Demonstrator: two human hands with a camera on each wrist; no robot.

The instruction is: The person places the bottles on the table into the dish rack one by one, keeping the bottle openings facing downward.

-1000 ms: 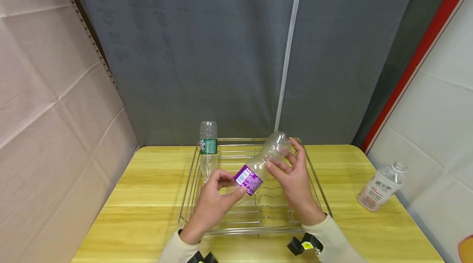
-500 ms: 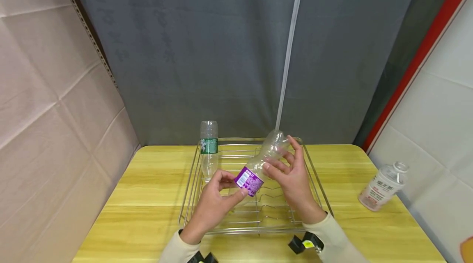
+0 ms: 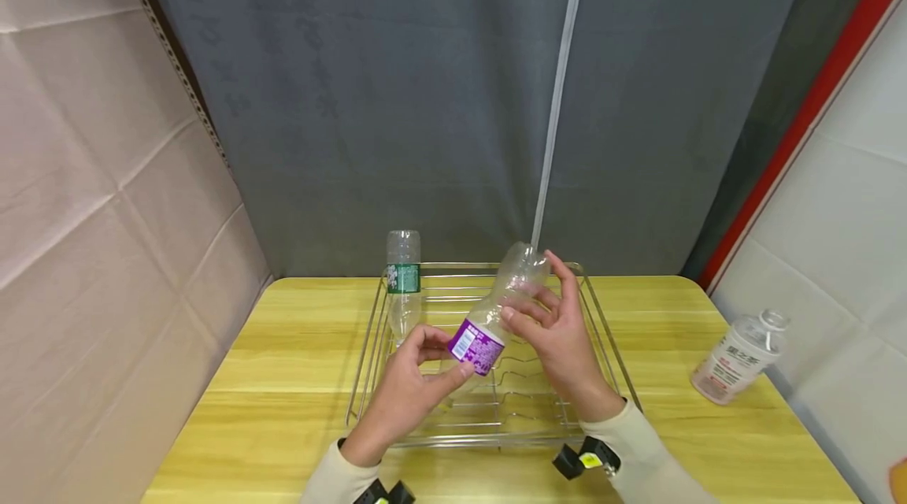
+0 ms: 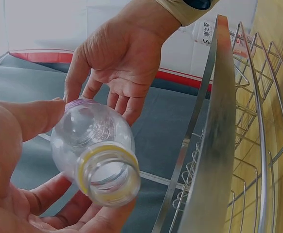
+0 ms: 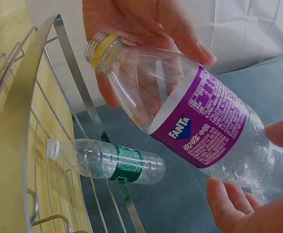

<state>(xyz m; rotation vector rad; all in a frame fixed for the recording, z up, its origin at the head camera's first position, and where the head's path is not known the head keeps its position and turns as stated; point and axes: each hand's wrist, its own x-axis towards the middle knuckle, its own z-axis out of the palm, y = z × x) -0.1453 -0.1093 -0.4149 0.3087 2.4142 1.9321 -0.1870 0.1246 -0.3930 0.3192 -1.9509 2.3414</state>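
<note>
A clear plastic Fanta bottle (image 3: 476, 346) with a purple label is held tilted above the wire rack, base end up and to the right. My left hand (image 3: 411, 390) grips it at the shoulder near the neck, thumb on the near side. My right hand (image 3: 563, 339) holds the base end between thumb and fingers. In the left wrist view the uncapped mouth and yellow neck ring (image 4: 107, 160) face the camera. The FANTA label (image 5: 202, 119) shows fully in the right wrist view. A green-labelled bottle (image 3: 404, 277) stands upside down at the rack's left back.
The metal wire rack (image 3: 489, 439) sits on the yellow wood-grain table (image 3: 248, 386) under both hands. At the table's right edge stands a clear bottle with a whitish label (image 3: 733, 358), without a cap. A grey curtain (image 3: 397, 110) hangs behind the table.
The Fanta bottle's base end and my right fingertips have shifted slightly up and to the left. My left hand keeps its grip almost unchanged.
</note>
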